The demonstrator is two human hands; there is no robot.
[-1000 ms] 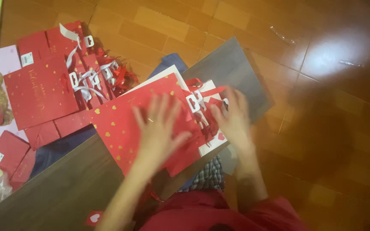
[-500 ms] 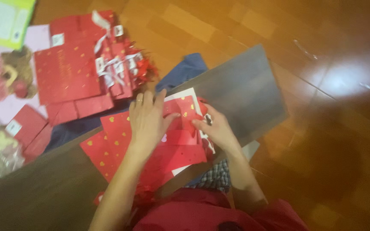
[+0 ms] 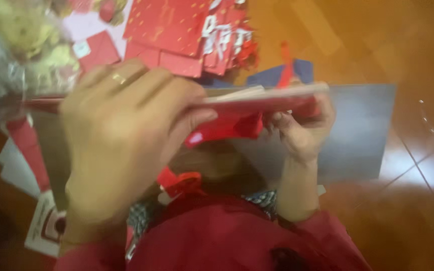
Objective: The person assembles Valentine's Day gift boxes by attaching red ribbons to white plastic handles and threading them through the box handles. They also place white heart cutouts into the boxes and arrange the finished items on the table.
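— Head camera is showing what, exactly?
— Both hands are lifting a flat red paper gift bag [image 3: 257, 103] edge-on above the grey board [image 3: 357, 135]. The left hand [image 3: 121, 145] is clamping its near end, thumb under, fingers over.
— And the right hand [image 3: 302, 133]?
— It is gripping the far end from below, probably keeping the bag level.
— Anything behind?
— More red bags [image 3: 177, 30] are lying stacked on the floor.

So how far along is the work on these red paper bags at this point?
Done: a pile of finished red bags with white handles lies on the floor beyond the grey board. In hand: the left hand and right hand hold a flat red bag edge-on above the board. Left: more red pieces lie loose nearby; how many is unclear.
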